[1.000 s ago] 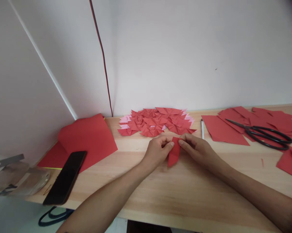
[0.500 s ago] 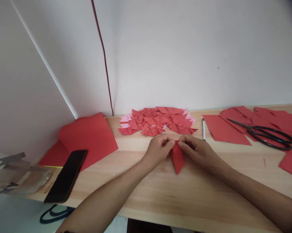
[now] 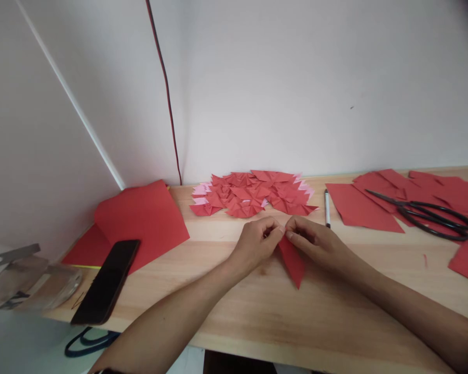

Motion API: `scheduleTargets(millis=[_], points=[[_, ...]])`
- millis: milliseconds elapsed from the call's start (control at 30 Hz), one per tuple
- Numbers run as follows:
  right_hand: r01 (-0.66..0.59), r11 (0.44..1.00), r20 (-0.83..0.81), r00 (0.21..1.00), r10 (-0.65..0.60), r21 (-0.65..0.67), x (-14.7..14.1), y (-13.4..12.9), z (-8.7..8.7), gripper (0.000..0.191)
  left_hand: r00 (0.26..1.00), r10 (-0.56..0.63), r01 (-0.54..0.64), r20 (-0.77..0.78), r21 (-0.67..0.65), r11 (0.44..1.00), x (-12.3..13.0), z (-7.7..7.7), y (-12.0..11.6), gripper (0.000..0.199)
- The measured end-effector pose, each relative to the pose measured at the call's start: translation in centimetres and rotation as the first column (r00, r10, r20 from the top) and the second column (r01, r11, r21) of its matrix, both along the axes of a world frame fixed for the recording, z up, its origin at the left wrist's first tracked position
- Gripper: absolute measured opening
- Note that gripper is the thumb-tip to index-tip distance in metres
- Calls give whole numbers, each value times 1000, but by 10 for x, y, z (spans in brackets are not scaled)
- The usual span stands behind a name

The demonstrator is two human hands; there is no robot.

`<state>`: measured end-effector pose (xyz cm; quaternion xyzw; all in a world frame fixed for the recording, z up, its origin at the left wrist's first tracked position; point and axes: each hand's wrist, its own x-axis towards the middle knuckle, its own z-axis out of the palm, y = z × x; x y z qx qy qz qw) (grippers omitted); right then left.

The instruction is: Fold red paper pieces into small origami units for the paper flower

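Note:
A folded piece of red paper [image 3: 293, 262] hangs point-down between my two hands over the wooden table. My left hand [image 3: 260, 240] pinches its top edge between thumb and forefinger. Right beside it, my right hand [image 3: 309, 237] is closed on the same top end, the thumbs almost touching. The fingertips cover the upper part of the paper. Just beyond my hands lies a pile of folded red and pink paper pieces [image 3: 251, 195] with pointed tips, against the wall.
On the right, black-handled scissors [image 3: 432, 213] rest on loose red paper squares [image 3: 366, 208], near a white marker [image 3: 327, 209]. At left, a black phone [image 3: 107, 283] overlaps large red sheets [image 3: 144, 221]. A clear plastic container [image 3: 58, 285] and blue scissor handles [image 3: 89, 343] sit near the front-left edge.
The lower tip of the folded paper has swung to the right and towards me. My fingertips have drawn closer together at its top.

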<state>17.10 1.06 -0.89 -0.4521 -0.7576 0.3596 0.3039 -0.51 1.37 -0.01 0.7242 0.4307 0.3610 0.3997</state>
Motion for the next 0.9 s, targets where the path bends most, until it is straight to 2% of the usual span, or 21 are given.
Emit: scheduleTargets(millis=[167, 400, 767, 900], points=[[-16, 1000, 8, 1000, 16, -17, 0, -1, -3, 21, 999, -39, 39, -33, 3, 999, 0, 3, -1, 22], [-37, 995, -109, 994, 27, -90, 1, 2, -3, 15, 997, 13, -14, 79, 14, 1000, 3, -1, -4, 22], [-56, 985, -148, 988, 31, -162, 0, 1, 3, 17, 988, 14, -13, 155, -7, 1000, 4, -1, -3, 23], [-4, 989, -138, 990, -16, -147, -1, 0, 3, 19, 971, 67, -46, 228, -98, 994, 5, -4, -1, 23]])
